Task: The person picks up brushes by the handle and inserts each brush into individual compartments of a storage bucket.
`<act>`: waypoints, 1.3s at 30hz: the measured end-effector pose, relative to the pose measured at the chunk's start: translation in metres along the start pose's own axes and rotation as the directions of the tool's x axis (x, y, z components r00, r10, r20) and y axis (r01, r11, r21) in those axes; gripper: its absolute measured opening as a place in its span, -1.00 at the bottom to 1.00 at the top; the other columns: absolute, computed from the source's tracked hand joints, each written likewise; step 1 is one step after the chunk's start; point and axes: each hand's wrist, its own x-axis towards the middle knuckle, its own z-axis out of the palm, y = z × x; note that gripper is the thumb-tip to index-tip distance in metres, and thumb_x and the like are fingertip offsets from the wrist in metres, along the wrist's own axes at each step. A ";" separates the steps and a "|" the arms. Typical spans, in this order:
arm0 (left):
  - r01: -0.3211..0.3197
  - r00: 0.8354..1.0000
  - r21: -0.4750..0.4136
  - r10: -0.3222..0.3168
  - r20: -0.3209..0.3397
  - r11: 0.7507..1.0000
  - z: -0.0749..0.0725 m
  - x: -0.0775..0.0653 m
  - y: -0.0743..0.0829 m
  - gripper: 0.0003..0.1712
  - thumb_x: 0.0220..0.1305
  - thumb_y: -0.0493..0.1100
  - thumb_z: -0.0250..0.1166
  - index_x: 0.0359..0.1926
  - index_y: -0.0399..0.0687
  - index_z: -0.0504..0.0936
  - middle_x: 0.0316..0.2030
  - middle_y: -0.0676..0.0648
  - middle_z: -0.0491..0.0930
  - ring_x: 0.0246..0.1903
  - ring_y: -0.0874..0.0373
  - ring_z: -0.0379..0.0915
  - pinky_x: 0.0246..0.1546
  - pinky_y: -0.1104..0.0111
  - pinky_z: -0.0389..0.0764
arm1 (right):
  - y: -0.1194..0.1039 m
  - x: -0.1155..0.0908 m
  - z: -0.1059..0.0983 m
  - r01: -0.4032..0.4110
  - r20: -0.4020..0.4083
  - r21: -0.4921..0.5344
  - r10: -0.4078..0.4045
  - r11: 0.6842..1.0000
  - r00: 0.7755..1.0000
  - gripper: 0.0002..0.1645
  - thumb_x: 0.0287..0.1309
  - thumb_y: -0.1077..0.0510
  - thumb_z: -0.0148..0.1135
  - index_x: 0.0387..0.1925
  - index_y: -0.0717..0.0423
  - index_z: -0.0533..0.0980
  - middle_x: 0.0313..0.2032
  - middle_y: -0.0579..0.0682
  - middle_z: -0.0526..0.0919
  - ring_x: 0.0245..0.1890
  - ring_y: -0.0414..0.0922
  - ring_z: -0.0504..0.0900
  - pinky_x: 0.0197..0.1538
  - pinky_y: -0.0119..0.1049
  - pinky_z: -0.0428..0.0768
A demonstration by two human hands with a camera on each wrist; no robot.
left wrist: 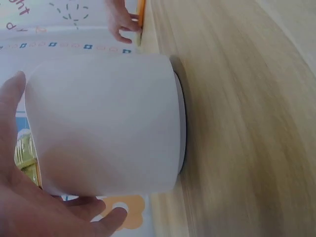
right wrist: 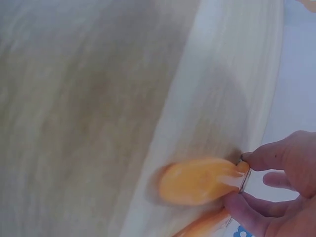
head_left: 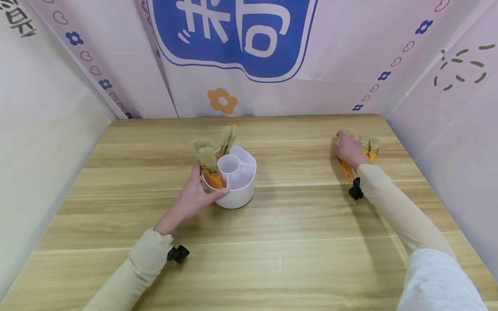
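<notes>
A white round caddy [head_left: 238, 198] with compartments and a central tube stands on the table. Several paintbrushes [head_left: 209, 160] with pale bristles stand in its left and rear compartments. My left hand [head_left: 190, 196] grips the caddy from the left, its thumb at the near rim. In the left wrist view the caddy's smooth wall [left wrist: 103, 123] fills the middle. At the far right, my right hand [head_left: 350, 150] pinches a paintbrush near its metal band; its orange handle [right wrist: 197, 181] shows in the right wrist view. Beside that hand lie other orange-handled paintbrushes [head_left: 373, 149].
The wood-grain table [head_left: 280, 242] reaches back to a printed cloth wall [head_left: 311, 97]. Cloth walls also rise at the left [head_left: 50, 116] and right [head_left: 447, 112]. A black wrist camera [head_left: 355, 189] sits below the right hand, another [head_left: 178, 254] by the left wrist.
</notes>
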 end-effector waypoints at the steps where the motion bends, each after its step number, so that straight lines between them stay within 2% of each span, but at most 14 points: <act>1: 0.006 1.000 -0.005 -0.006 0.003 1.000 0.000 0.000 0.001 0.15 -0.04 0.11 0.44 0.40 -0.01 -0.11 0.28 -0.18 0.24 0.33 -0.07 0.14 0.36 -0.08 0.11 | 0.001 -0.001 0.000 0.000 -0.002 0.005 0.000 1.000 1.000 -0.38 0.15 0.27 -0.01 0.24 0.41 0.15 0.04 0.51 0.42 -0.01 0.37 0.45 0.03 0.21 0.45; 6: 0.017 1.000 -0.020 -0.017 0.020 1.000 0.001 0.001 0.004 0.20 -0.02 0.11 0.43 0.42 -0.05 -0.19 0.33 -0.20 0.16 0.35 -0.09 0.10 0.36 -0.08 0.10 | 0.003 -0.004 -0.002 -0.022 -0.001 0.079 0.022 0.997 1.000 -0.33 0.13 0.24 0.02 0.25 0.44 0.12 0.10 0.49 0.37 -0.05 0.33 0.46 0.00 0.16 0.48; 10: 0.023 0.999 -0.014 -0.022 0.027 1.000 0.001 0.001 0.003 0.20 -0.01 0.11 0.41 0.43 -0.04 -0.21 0.35 -0.21 0.13 0.36 -0.11 0.09 0.35 -0.09 0.12 | 0.005 -0.005 -0.005 -0.043 0.003 0.147 0.043 0.988 0.999 -0.28 0.13 0.23 0.02 0.30 0.38 0.09 0.18 0.46 0.32 0.03 0.33 0.41 0.04 0.17 0.46; 15: 0.030 0.999 -0.014 -0.029 0.032 0.999 -0.001 0.002 0.001 0.20 -0.01 0.12 0.41 0.42 -0.05 -0.21 0.33 -0.21 0.16 0.34 -0.13 0.12 0.34 -0.09 0.16 | 0.006 -0.005 -0.012 -0.082 0.039 0.179 0.076 0.980 0.996 -0.24 0.12 0.22 0.01 0.35 0.34 0.06 0.23 0.47 0.24 0.10 0.32 0.35 0.13 0.18 0.39; 19: 0.025 0.999 -0.017 -0.024 0.033 1.000 -0.001 0.003 0.002 0.18 0.00 0.10 0.41 0.42 -0.05 -0.20 0.33 -0.21 0.17 0.33 -0.13 0.13 0.33 -0.08 0.18 | 0.002 -0.007 -0.020 -0.105 0.057 0.209 0.095 0.972 0.994 -0.24 0.14 0.19 0.04 0.35 0.31 0.07 0.20 0.48 0.27 -0.11 0.21 0.47 -0.06 0.02 0.55; 23: 0.026 0.999 -0.023 -0.026 0.037 0.999 -0.001 0.003 0.002 0.18 0.00 0.08 0.41 0.42 -0.07 -0.19 0.33 -0.22 0.16 0.33 -0.14 0.13 0.33 -0.08 0.18 | 0.002 -0.012 -0.026 -0.139 0.098 0.326 0.113 0.935 0.989 -0.24 0.18 0.18 0.05 0.36 0.28 0.06 0.15 0.46 0.30 -0.39 0.01 0.55 -0.33 -0.20 0.65; 26: 0.028 0.999 -0.033 -0.027 0.042 0.999 0.001 0.003 0.001 0.17 0.01 0.08 0.41 0.42 -0.07 -0.19 0.33 -0.22 0.16 0.33 -0.15 0.12 0.34 -0.08 0.17 | 0.006 -0.017 -0.027 -0.168 0.128 0.407 0.126 0.898 0.984 -0.24 0.19 0.18 0.04 0.37 0.28 0.04 0.09 0.40 0.34 -0.44 -0.15 0.55 -0.30 -0.24 0.68; 30: 0.028 0.999 -0.046 -0.026 0.037 0.999 0.002 0.002 -0.002 0.15 0.02 0.06 0.41 0.41 -0.08 -0.18 0.34 -0.22 0.14 0.34 -0.15 0.11 0.34 -0.10 0.15 | 0.010 -0.021 -0.025 -0.181 0.148 0.481 0.124 0.858 0.981 -0.22 0.19 0.18 0.03 0.38 0.29 0.00 -0.06 0.28 0.43 -0.50 -0.26 0.56 -0.22 -0.20 0.69; 34: 0.024 0.999 -0.052 -0.022 0.038 0.998 0.002 0.003 -0.003 0.15 0.03 0.07 0.40 0.41 -0.08 -0.18 0.35 -0.23 0.13 0.35 -0.15 0.10 0.34 -0.11 0.14 | 0.011 -0.023 -0.025 -0.192 0.152 0.518 0.131 0.834 0.980 -0.22 0.19 0.17 0.03 0.37 0.29 0.00 -0.21 0.15 0.48 -0.53 -0.28 0.55 -0.20 -0.19 0.69; 39: 0.033 0.998 -0.054 -0.031 0.045 0.998 0.003 0.005 -0.001 0.14 0.05 0.06 0.39 0.42 -0.08 -0.19 0.35 -0.23 0.12 0.34 -0.15 0.10 0.34 -0.10 0.15 | 0.006 -0.026 -0.027 -0.206 0.162 0.548 0.138 0.811 0.977 -0.21 0.18 0.18 0.05 0.39 0.22 -0.01 -0.32 0.05 0.48 -0.48 -0.21 0.55 -0.21 -0.20 0.69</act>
